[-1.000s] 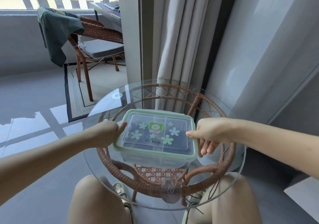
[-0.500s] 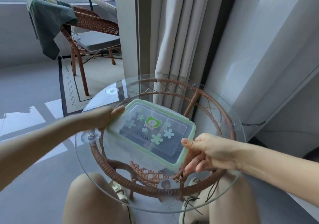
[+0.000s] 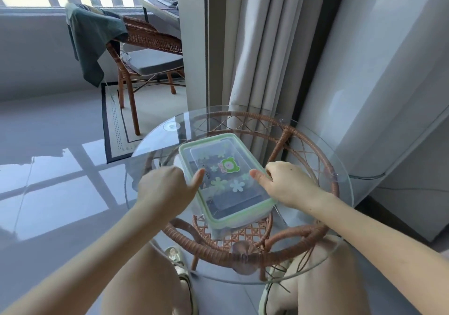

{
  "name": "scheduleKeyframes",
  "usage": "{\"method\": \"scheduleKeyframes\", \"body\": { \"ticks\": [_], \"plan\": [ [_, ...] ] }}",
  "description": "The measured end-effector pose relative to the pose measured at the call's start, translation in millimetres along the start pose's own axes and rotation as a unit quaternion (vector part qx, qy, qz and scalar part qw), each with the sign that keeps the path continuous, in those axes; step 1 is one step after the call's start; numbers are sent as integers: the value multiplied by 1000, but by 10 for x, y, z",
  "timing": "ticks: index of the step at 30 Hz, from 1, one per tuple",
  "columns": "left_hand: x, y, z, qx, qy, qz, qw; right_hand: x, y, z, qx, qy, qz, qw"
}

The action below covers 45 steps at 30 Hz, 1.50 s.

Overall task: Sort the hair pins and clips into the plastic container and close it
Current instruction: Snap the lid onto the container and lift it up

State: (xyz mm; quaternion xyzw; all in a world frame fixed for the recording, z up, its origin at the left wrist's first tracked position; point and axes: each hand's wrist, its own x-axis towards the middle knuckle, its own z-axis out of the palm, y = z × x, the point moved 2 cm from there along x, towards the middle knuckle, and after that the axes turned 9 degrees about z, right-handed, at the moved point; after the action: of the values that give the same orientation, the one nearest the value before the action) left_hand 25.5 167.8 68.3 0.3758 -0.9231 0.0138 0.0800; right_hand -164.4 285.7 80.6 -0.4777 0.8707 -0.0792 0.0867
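Note:
A clear plastic container (image 3: 220, 155) with a green-rimmed lid, printed with flowers and a green bear, lies on the round glass table (image 3: 323, 144). Its lid is on and its long side points away from me. My left hand (image 3: 165, 188) grips the container's left long edge, thumb on the lid. My right hand (image 3: 286, 183) holds the right long edge, thumb pressed on the lid. No hair pins or clips are visible outside the container; its contents are too blurred to tell.
The glass top rests on a brown rattan frame (image 3: 243, 254). A curtain (image 3: 257, 47) and a white wall panel stand just behind the table. A rattan chair (image 3: 145, 47) with a green cloth (image 3: 92, 35) draped over it stands at the far left. My knees sit under the table's near edge.
The container has been turned on the table from sideways to lengthwise. Both hands shifted with it, from its short ends to its long sides.

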Motion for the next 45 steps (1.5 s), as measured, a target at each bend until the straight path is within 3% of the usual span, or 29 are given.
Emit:
{"method": "scheduleKeyframes", "body": {
  "ticks": [4,13,20,25,30,32,35,38,42,45],
  "plan": [
    [-48,97,99,-96,-88,4,991,87,-3,16,35,2,-19,999],
    [90,25,155,-283,-113,8,952,136,82,95,141,-72,3,987],
    [161,-16,109,-336,-154,-3,929,0,29,113,250,-75,55,964],
    [187,-133,147,-329,-218,-49,917,-286,-62,359,392,-132,170,894],
    [-275,-127,96,-379,-134,-95,911,-488,-153,350,478,-230,188,827],
    [-513,-144,139,-476,-106,-165,857,-536,-292,403,523,-233,170,802],
    [-807,-157,153,-629,-52,-237,739,-635,-571,526,600,-218,163,753],
    [-1018,-239,134,-694,64,-247,674,-772,-961,648,636,-229,136,724],
    [-1275,-662,178,-708,203,-290,611,-790,-1425,757,592,-286,84,749],
    [-1483,-1126,272,-721,245,-322,562,-642,-1486,689,517,-249,28,819]
  ]
}}
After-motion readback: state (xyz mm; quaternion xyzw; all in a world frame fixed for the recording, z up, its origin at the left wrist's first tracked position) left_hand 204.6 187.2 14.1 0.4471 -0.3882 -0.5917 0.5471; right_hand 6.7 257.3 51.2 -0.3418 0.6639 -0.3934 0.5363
